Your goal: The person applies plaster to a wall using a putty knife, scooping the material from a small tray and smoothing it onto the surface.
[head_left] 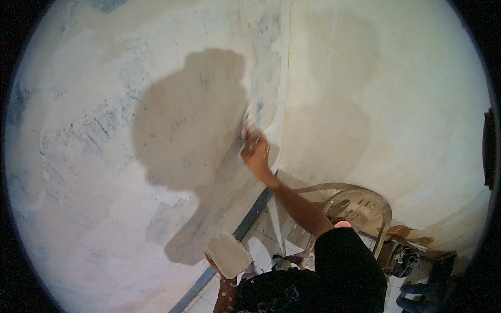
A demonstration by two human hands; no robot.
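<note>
My right hand (257, 151) is closed on a putty knife (247, 122), slightly blurred, at the patchy white wall (88, 156) near the corner where it meets the smoother cream wall. Grey-white filler is smeared on the wall around the blade. Low in the view, my left hand (216, 266) holds a rectangular board (228, 253) coated with pale filler, close to the wall's foot. Its fingers are mostly hidden behind the board, and white spatters dot my wrist.
A dirty plastic chair (383, 219) stands by the cream wall (386, 104), with a small pink item (343, 224) on it. Dark, unclear items (404, 261) lie at the lower right on the tiled floor (261, 242). A dark skirting strip (249, 219) runs along the left wall's base.
</note>
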